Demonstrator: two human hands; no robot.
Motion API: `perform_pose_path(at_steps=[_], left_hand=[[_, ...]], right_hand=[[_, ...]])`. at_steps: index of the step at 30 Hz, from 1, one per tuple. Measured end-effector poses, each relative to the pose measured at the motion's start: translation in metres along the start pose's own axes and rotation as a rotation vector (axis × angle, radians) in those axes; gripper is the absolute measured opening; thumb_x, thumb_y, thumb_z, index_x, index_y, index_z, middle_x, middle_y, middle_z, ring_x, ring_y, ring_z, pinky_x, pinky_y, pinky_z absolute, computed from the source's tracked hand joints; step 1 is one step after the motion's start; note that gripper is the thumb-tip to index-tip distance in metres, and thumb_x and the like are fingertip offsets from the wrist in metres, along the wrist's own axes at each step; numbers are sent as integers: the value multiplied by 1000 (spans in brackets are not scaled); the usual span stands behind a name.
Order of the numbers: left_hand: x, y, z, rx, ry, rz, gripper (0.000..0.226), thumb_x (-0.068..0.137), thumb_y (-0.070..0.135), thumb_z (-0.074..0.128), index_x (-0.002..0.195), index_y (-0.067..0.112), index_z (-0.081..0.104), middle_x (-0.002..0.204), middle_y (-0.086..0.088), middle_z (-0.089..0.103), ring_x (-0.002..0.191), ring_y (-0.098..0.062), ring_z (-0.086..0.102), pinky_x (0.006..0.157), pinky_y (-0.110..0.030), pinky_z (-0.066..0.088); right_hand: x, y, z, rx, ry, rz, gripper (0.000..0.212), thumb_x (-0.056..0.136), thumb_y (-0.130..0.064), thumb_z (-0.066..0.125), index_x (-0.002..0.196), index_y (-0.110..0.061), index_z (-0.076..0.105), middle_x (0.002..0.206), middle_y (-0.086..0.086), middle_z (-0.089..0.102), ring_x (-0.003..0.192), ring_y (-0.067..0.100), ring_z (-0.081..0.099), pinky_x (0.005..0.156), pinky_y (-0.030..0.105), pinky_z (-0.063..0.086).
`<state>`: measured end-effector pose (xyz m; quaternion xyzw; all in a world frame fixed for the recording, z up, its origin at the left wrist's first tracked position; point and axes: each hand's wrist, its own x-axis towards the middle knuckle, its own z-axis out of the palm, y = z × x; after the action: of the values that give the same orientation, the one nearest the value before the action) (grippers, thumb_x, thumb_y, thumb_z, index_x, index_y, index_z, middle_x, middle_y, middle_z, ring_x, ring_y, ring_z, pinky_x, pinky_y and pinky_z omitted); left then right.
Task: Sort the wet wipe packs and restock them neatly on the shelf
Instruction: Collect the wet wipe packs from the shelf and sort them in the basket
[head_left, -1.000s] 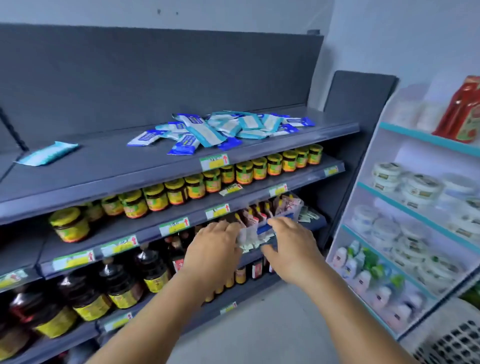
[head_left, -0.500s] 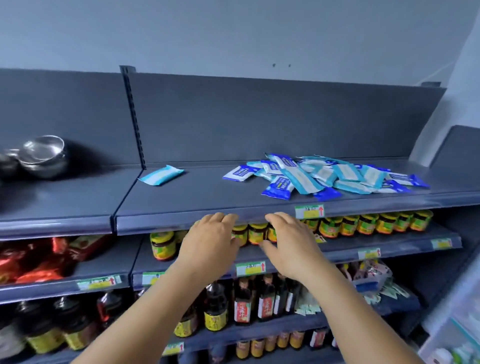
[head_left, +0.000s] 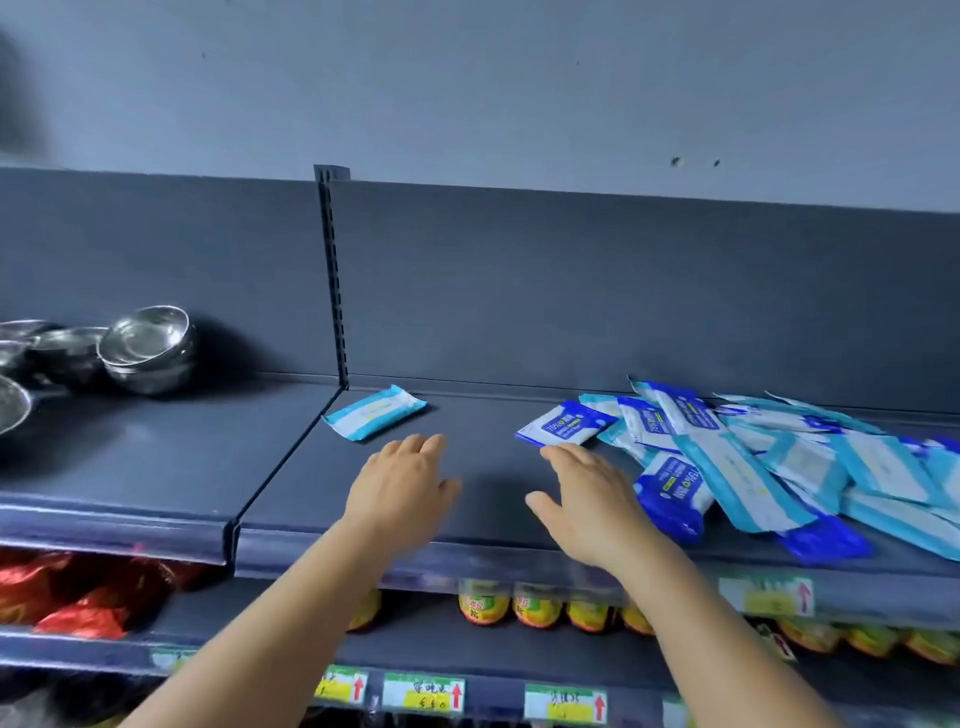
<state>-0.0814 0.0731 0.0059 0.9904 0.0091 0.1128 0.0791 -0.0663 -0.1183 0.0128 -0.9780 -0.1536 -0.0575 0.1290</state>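
Blue-and-white wipe packs (head_left: 769, 457) lie heaped on the shelf (head_left: 483, 467), off to the right. I note the right hand (head_left: 592, 504) spread flat and holding nothing, with the nearest dark blue pack (head_left: 563, 423) just beyond its fingertips, long axis slanting up to the right. The left hand (head_left: 402, 486), also spread and holding nothing, sits below a lone light blue pack (head_left: 374, 413) near the shelf divider. My judgement: the right hand is nearer the heap.

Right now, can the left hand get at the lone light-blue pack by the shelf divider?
Probably yes. The left hand hovers open just in front of the lone pack, with only bare shelf between them; the pile lies off to the right.
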Motion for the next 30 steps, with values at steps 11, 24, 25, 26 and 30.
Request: perform_pose_path(at_steps=[11,24,25,26,30], left_hand=[[91,-63,38,134,-160,-166,69,94,56,35,147,15,21,159,-4,12,146,-25,9,116,-46,15],[114,4,48,-118,-244,218,46,100,40,29,139,18,40,150,2,36,136,-23,30,109,-39,24],[115,12,48,-165,-263,239,44,101,39,29,136,16,43,146,0,42,133,-24,32,107,-38,25],[116,19,49,-212,-281,255,42,101,37,30,132,14,46,140,-3,47,130,-26,36,106,-38,27],[125,28,58,-360,-220,264,35,99,37,38,125,18,52,126,-5,58,120,-29,48,102,-39,37]], right_hand=[[92,18,27,-108,-197,25,67,98,-49,32,152,-18,9,160,3,6,148,23,4,117,41,15],[93,14,35,88,-261,-2,46,99,-40,31,143,-24,33,151,-5,31,136,16,34,107,34,32],[91,12,34,110,-265,-2,42,99,-39,32,138,-25,39,148,-5,36,132,17,39,104,35,35],[88,12,32,129,-266,9,38,99,-38,32,134,-26,43,143,-5,41,128,19,43,101,36,38],[80,26,20,131,-143,64,33,101,-29,31,127,-20,49,137,1,48,120,22,48,99,38,41]])
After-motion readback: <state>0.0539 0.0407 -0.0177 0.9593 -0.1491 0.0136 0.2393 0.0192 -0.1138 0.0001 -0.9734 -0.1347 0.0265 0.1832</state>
